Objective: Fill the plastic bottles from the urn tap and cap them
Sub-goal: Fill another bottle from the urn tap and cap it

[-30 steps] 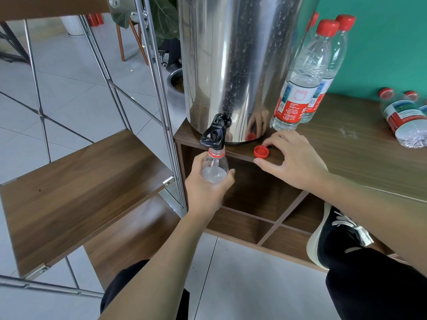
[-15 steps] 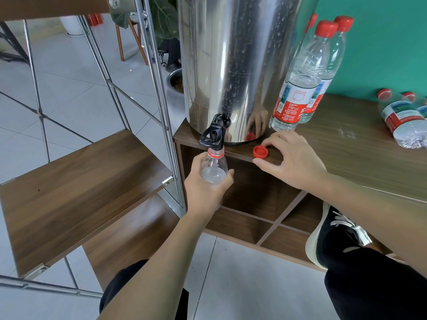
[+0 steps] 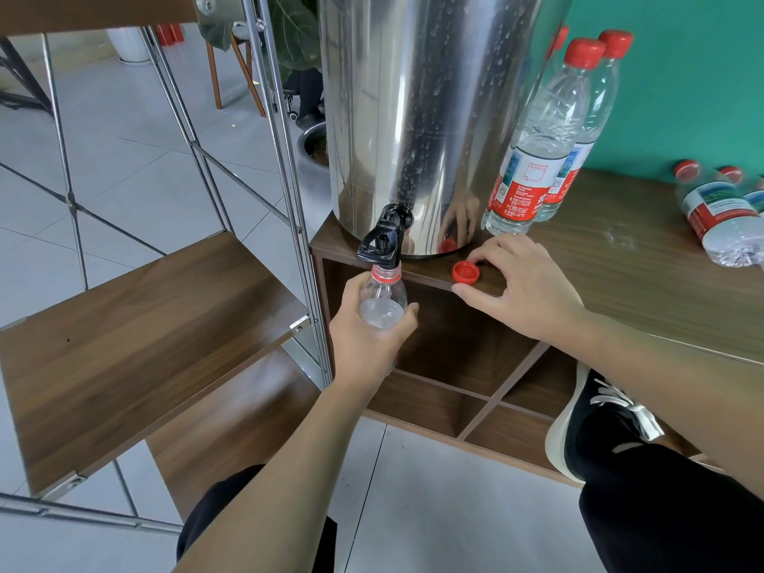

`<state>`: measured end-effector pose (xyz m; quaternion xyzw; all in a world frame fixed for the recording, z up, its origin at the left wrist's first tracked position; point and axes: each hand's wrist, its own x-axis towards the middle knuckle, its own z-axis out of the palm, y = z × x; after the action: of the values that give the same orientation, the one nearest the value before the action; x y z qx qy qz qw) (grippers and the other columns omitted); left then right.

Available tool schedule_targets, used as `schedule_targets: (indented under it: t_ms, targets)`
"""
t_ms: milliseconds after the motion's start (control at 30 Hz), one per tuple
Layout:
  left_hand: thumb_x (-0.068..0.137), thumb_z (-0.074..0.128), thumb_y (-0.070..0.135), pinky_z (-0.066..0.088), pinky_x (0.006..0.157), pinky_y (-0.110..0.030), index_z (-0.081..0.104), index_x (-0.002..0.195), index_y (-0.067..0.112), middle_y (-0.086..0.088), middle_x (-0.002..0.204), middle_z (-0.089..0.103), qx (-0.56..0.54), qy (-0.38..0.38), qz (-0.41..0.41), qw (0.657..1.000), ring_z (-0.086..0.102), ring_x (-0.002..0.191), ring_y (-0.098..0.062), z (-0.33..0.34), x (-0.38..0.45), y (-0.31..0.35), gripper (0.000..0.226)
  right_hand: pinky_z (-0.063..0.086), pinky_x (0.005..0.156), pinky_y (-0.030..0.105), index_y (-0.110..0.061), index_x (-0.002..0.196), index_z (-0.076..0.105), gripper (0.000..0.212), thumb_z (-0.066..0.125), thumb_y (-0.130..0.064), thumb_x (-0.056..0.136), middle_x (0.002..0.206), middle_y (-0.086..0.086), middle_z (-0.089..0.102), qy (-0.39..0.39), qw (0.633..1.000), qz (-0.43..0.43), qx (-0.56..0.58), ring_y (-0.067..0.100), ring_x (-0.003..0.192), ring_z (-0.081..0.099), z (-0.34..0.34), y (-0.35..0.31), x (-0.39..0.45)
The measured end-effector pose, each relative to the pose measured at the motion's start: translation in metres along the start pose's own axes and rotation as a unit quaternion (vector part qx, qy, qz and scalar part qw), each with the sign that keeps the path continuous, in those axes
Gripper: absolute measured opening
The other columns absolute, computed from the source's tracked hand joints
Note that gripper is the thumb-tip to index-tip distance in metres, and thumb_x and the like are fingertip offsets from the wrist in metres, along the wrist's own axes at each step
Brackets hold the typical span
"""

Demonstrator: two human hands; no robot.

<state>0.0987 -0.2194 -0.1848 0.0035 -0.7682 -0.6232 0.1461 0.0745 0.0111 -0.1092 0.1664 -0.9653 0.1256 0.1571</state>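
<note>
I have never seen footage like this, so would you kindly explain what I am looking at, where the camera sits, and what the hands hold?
No machine here: a camera worn on a person's head looks down at two bare hands. The left hand holds an open bottle under the black tap of a steel urn. The right hand rests on the wooden shelf, fingers around a loose red cap. Capped bottles stand beside the urn; others lie further right.

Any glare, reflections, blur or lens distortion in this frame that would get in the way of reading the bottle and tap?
Head view: sharp, evenly lit, no motion blur. The urn mirrors the right hand and red cap, so a false second cap shows near its base. Wide-angle bending curves the rack poles. The bottle in the left hand and the tap read clearly.
</note>
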Motion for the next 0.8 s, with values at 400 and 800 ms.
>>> schedule_targets:
  t_ms: [400,800]
  targets:
    - [0.077,0.090,0.032,0.039,0.082,0.004,0.051,0.129,0.039,0.028,0.115,0.059,0.004,0.000,-0.004,1.000,0.052,0.112,0.015,0.0003,0.0000,0.0020,0.066,0.040,0.103,0.038,-0.026,0.117,0.065,0.047,0.058,-0.064,0.090,0.117,-0.007,0.059,0.000,1.000,0.000,-0.001,0.013,0.115,0.049,-0.0013,0.0000,0.0001]
    - [0.077,0.090,0.031,0.037,0.082,0.006,0.052,0.131,0.035,0.029,0.115,0.058,0.006,0.002,-0.002,1.000,0.050,0.111,0.018,0.0006,0.0000,0.0020,0.066,0.040,0.103,0.038,-0.025,0.118,0.065,0.049,0.056,-0.065,0.090,0.118,-0.006,0.059,-0.004,1.000,0.001,-0.004,0.014,0.115,0.049,-0.0014,0.0003,0.0001]
